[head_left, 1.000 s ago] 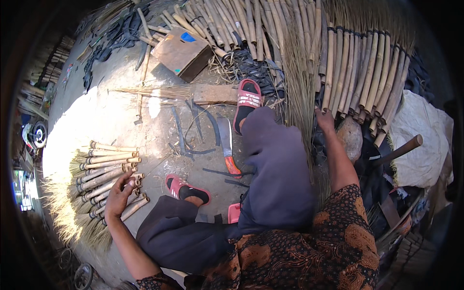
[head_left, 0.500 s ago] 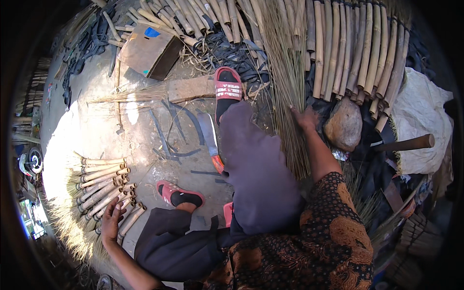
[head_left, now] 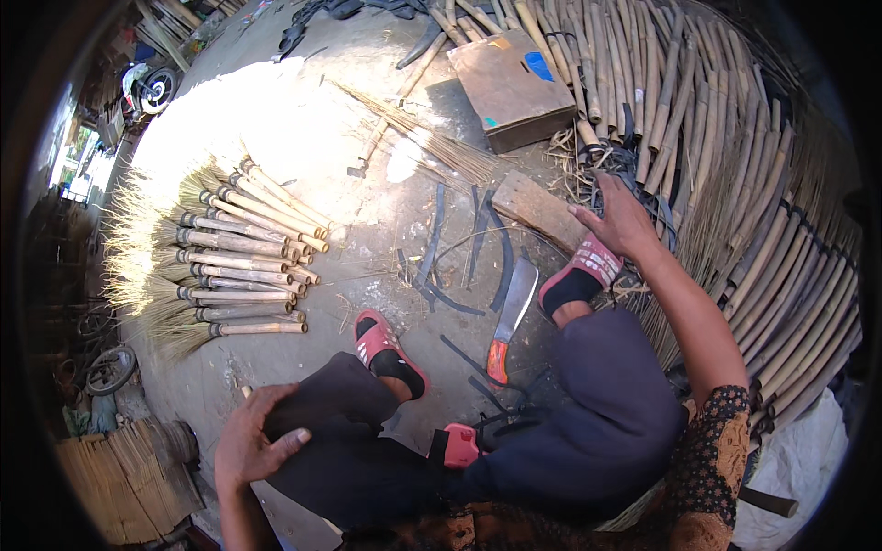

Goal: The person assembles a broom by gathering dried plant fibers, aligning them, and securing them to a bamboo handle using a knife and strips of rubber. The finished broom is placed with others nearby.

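Observation:
My left hand is beside my left knee, thumb apart and fingers stretched; a small pale stick end shows behind it. Over my right foot reaches my right hand, fingers spread, nothing seen in it. Near its fingers lie black rubber strips and a wooden block. A large knife with an orange-red handle rests on the floor between my feet. To the left is a fan of short brooms with bamboo handles and bristly ends.
A cardboard box stands ahead, with loose bristle stalks left of it. Many bamboo-handled bundles cover the right side, beside a white sack. Rubber strips litter the floor; a wheel shows at far left.
The view has swung left. My right hand has left the long bristle stalks at right and now reaches forward past my foot. My left hand has drawn back from the brooms to my knee.

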The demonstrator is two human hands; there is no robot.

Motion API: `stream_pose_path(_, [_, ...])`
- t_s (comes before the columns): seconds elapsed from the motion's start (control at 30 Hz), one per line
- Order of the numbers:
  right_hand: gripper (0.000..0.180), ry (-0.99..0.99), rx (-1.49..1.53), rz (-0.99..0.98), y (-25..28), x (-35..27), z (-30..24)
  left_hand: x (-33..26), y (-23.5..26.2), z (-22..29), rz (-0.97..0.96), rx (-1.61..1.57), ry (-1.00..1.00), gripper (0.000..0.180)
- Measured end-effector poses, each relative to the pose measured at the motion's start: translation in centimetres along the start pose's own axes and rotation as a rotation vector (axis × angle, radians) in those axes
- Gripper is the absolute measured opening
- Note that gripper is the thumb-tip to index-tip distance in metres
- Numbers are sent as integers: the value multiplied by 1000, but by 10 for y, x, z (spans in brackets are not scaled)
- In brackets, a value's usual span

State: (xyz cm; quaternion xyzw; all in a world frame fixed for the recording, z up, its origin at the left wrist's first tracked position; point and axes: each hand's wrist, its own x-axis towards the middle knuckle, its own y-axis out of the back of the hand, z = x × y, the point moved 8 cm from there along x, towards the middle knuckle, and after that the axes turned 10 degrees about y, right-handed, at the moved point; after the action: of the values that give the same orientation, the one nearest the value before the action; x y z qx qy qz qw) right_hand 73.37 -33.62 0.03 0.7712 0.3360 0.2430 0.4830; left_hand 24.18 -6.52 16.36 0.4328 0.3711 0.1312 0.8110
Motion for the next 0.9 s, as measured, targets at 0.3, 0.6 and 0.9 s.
stream_pose_path(0.3, [111,-159,192,-137,-215,187,-93,-21,-7,-62,323,-436,232,29])
stream_pose_path(0.6, [147,-312,-138,-345,-327,284,-77,-21,4,-99,370,-489,154,15])
stream_pose_path(0.9, [69,-232,-226,-182,-364,303,-84,-1,11,-113,329,-495,298,14])
